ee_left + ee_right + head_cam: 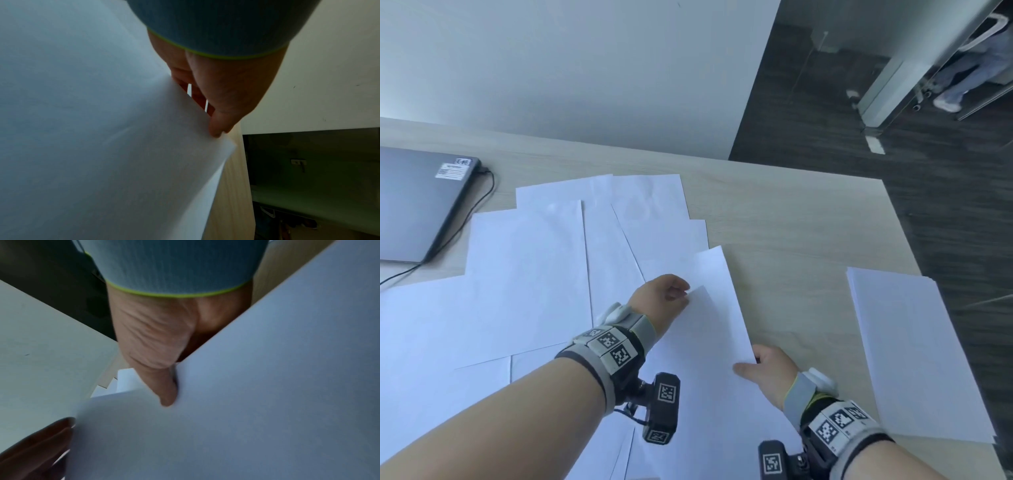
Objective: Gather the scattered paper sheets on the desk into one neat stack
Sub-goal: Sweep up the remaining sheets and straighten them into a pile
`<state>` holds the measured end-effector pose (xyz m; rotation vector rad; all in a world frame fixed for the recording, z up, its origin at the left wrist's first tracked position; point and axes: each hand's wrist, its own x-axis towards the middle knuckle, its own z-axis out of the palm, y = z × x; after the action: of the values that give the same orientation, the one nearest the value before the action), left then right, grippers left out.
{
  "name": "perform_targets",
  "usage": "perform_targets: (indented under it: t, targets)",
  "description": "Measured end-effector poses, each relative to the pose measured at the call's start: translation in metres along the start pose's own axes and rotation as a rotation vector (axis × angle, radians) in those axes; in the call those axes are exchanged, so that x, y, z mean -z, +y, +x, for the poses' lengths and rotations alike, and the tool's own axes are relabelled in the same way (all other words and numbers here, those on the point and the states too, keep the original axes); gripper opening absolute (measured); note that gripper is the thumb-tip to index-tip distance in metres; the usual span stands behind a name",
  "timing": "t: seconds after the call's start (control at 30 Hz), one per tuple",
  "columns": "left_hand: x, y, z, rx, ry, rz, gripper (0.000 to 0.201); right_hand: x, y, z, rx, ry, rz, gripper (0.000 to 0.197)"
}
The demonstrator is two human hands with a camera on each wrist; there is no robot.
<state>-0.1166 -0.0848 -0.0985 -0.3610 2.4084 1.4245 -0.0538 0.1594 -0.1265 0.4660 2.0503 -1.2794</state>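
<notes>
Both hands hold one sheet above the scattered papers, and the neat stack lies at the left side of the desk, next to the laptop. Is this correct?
One detail is wrong: the neat stack lies at the right side of the desk, away from the laptop, as the head view shows. Both hands do hold one sheet.

Both hands, left hand (662,298) and right hand (768,371), hold one white paper sheet (709,342) over the light wooden desk (791,219).

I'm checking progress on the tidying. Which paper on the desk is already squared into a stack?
The stack at the desk's right edge, apart from both hands. The other sheets lie fanned and overlapping beside the closed laptop.
</notes>
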Motion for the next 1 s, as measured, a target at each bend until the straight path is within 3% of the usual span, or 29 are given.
perform_targets:
  t: [0.07, 0.13, 0.23, 0.4, 0.5, 0.7, 0.87, 0.93, 1.0]
  targets:
    - [0.008, -0.013, -0.002, -0.030, 0.092, 0.081, 0.021, 0.000, 0.002, 0.002, -0.016, 0.045, 0.010, 0.011]
    - [0.030, -0.031, -0.004, 0.018, 0.159, 0.243, 0.038, 0.000, 0.001, 0.004, -0.026, 0.082, 0.029, 0.006]
    - [0.068, -0.064, -0.008, 0.247, 0.228, 0.447, 0.066, 0.004, -0.002, 0.007, -0.036, 0.131, 0.106, 0.008]
    - [0.126, -0.115, -0.024, 0.558, 0.404, 0.452, 0.094, -0.004, -0.015, 0.016, -0.028, 0.105, 0.133, 0.011]
    - [0.149, -0.135, -0.031, 0.660, 0.357, 0.451, 0.108, -0.012, -0.029, 0.019, -0.027, 0.084, 0.139, 0.012]
    - [0.152, -0.146, -0.040, 0.560, 0.205, 0.584, 0.113, -0.040, -0.052, 0.031, 0.014, 0.058, 0.156, 0.012]
    - [0.130, -0.139, -0.048, 0.423, 0.142, 0.659, 0.103, -0.064, -0.069, 0.037, 0.035, 0.008, 0.175, 0.011]
    - [0.122, -0.131, -0.052, 0.357, 0.114, 0.669, 0.097, -0.072, -0.074, 0.040, 0.041, -0.010, 0.139, 0.025]
    - [0.113, -0.125, -0.057, 0.289, 0.090, 0.667, 0.094, -0.077, -0.072, 0.048, 0.037, -0.002, 0.089, 0.057]
